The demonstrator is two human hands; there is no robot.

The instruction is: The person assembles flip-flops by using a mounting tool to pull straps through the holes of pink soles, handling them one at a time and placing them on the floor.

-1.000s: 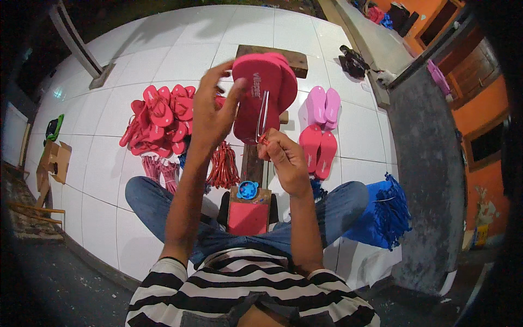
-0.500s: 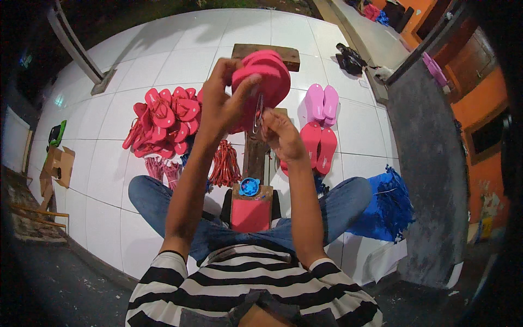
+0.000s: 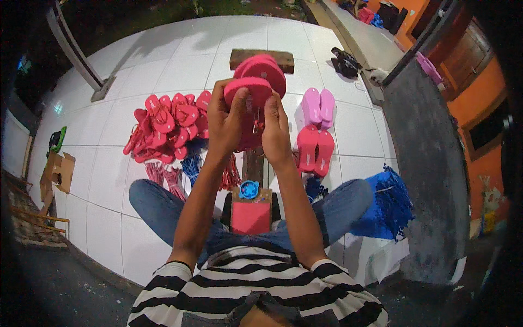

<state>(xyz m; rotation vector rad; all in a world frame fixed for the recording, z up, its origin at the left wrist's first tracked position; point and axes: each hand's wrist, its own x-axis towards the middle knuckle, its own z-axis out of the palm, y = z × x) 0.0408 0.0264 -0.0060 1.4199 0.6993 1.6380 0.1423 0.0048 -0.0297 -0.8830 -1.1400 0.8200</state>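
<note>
In front of me, above a wooden stand, a few pink-red flip-flop soles [image 3: 263, 72] are held up and fanned apart at their far ends. My left hand [image 3: 224, 122] grips them from the left, its thumb pressed on the nearest sole. Along their right edge, my right hand [image 3: 277, 133] is closed with its thumb pointing up. Between the hands, a thin shiny metal piece [image 3: 256, 121] lies against the sole; its exact kind is unclear. The fingers behind the soles are hidden.
Left lies a heap of red flip-flops [image 3: 169, 128], with bundles of pink straps [image 3: 173, 180] nearer me. A blue round container [image 3: 249, 189] sits on the wooden stand [image 3: 253, 169]. Right are pink soles [image 3: 312, 106], red soles [image 3: 316, 151] and blue straps [image 3: 389, 201].
My right hand has risen from the metal piece below to the right edge of the soles. The soles now tilt and spread further apart, and my left hand has shifted slightly nearer me.
</note>
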